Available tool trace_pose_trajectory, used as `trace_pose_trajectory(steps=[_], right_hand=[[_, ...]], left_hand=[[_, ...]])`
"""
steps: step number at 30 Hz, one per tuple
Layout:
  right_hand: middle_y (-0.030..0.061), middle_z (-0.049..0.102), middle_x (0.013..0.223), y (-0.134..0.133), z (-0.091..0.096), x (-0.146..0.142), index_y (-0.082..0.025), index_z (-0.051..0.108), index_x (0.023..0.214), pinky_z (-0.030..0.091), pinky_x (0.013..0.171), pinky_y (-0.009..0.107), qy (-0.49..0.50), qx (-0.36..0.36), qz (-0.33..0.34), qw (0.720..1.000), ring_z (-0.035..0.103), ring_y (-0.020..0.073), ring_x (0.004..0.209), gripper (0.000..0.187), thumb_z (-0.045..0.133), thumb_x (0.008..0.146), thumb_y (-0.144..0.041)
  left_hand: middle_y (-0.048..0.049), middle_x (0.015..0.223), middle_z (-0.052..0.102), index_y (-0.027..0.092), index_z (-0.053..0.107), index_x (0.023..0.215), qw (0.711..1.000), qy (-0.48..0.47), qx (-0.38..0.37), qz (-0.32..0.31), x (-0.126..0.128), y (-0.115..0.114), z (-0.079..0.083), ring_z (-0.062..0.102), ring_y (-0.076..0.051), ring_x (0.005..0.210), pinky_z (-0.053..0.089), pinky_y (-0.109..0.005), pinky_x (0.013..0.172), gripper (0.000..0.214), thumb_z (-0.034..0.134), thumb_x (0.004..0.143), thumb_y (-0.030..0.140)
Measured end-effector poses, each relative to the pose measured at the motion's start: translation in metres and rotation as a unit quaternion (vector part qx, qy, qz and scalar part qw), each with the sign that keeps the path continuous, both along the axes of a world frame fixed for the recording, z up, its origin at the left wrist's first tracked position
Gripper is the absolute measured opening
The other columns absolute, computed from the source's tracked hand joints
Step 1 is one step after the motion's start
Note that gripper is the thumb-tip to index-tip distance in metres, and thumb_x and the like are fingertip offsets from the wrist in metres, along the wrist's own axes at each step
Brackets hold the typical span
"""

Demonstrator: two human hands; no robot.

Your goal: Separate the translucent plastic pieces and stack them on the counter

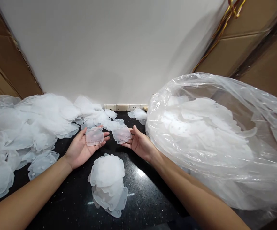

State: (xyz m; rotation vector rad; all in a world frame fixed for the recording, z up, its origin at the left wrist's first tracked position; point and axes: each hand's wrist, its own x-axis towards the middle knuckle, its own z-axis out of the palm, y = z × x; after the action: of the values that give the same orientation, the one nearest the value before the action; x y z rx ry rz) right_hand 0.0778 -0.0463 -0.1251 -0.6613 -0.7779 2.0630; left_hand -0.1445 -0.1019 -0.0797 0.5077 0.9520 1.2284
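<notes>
A black speckled stone tabletop (pixel 148 191) runs up to a plain white wall (pixel 109 48), with brown cardboard boxes (pixel 260 41) stacked at both sides and a cream socket strip (pixel 122 107) along the wall's foot.

The left hand (pixel 80 148) lies palm up, its fingers (pixel 104 138) gently curved. Across them rests a translucent white, rounded-rectangular plastic piece with small studs, the left plastic piece (pixel 94 136), with the thumb at its far edge. The right hand (pixel 139 143), also turned palm up, holds a matching right plastic piece (pixel 122 135) on its lightly curled fingertips. The two pieces sit just beside each other, apart by a narrow gap.

Below the fingers, between the two wrists, a small stack of the same frosted pieces (pixel 108 179) lies on the tabletop. Outward from the left fingers sprawls a large loose heap of such pieces (pixel 33 124), reaching past the fingertips to the wall. Close against the right wrist bulges a big clear plastic bag (pixel 224 137), filled with more pieces and crowding that side.
</notes>
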Motion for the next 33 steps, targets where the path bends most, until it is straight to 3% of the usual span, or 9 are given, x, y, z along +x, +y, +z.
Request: trace_pose_trajectory(steps=[10, 14, 18, 22, 33], right_hand=[[0.0091, 0.076, 0.098, -0.002, 0.002, 0.0, -0.016, 0.07, 0.096, 0.057, 0.082, 0.033, -0.022, 0.008, 0.001, 1.0, 0.073, 0.018, 0.087, 0.045, 0.039, 0.102, -0.049], [0.007, 0.076, 0.095, -0.003, -0.001, 0.001, -0.016, 0.071, 0.095, 0.056, 0.08, 0.03, -0.025, 0.049, -0.009, 0.998, 0.07, 0.0165, 0.081, 0.031, 0.068, 0.087, -0.045], [0.0018, 0.074, 0.088, -0.004, -0.003, 0.002, -0.018, 0.073, 0.091, 0.054, 0.075, 0.028, -0.031, 0.074, -0.015, 0.997, 0.065, 0.0129, 0.074, 0.032, 0.086, 0.068, -0.036], [0.0001, 0.073, 0.086, -0.005, -0.001, 0.002, -0.019, 0.073, 0.09, 0.053, 0.076, 0.027, -0.035, 0.074, -0.009, 0.997, 0.064, 0.0119, 0.074, 0.033, 0.088, 0.063, -0.03], [0.0007, 0.073, 0.086, -0.005, -0.004, 0.002, -0.018, 0.072, 0.091, 0.052, 0.077, 0.026, -0.032, 0.07, 0.001, 0.997, 0.065, 0.0119, 0.074, 0.03, 0.086, 0.065, -0.025]], left_hand=[[-0.0278, 0.122, 0.067, 0.007, 0.039, 0.15, 0.999, -0.014, 0.011, -0.036, -0.005, 0.0, -0.006, 0.069, -0.034, 0.108, 0.057, -0.045, 0.089, 0.064, 0.03, 0.101, 0.047], [-0.0275, 0.121, 0.067, 0.006, 0.036, 0.151, 0.998, -0.015, 0.026, -0.054, -0.007, 0.001, -0.009, 0.069, -0.034, 0.107, 0.054, -0.047, 0.094, 0.065, 0.031, 0.101, 0.047], [-0.0268, 0.122, 0.068, 0.007, 0.036, 0.151, 0.997, -0.016, 0.032, -0.066, -0.01, 0.002, -0.012, 0.069, -0.034, 0.108, 0.053, -0.047, 0.097, 0.065, 0.032, 0.101, 0.048], [-0.0258, 0.122, 0.068, 0.008, 0.036, 0.151, 0.997, -0.013, 0.027, -0.068, -0.01, 0.002, -0.012, 0.068, -0.035, 0.111, 0.051, -0.048, 0.098, 0.066, 0.031, 0.101, 0.05], [-0.0241, 0.122, 0.068, 0.01, 0.036, 0.151, 0.996, -0.023, 0.025, -0.079, -0.011, 0.002, -0.013, 0.067, -0.033, 0.113, 0.049, -0.047, 0.101, 0.066, 0.033, 0.1, 0.051]])
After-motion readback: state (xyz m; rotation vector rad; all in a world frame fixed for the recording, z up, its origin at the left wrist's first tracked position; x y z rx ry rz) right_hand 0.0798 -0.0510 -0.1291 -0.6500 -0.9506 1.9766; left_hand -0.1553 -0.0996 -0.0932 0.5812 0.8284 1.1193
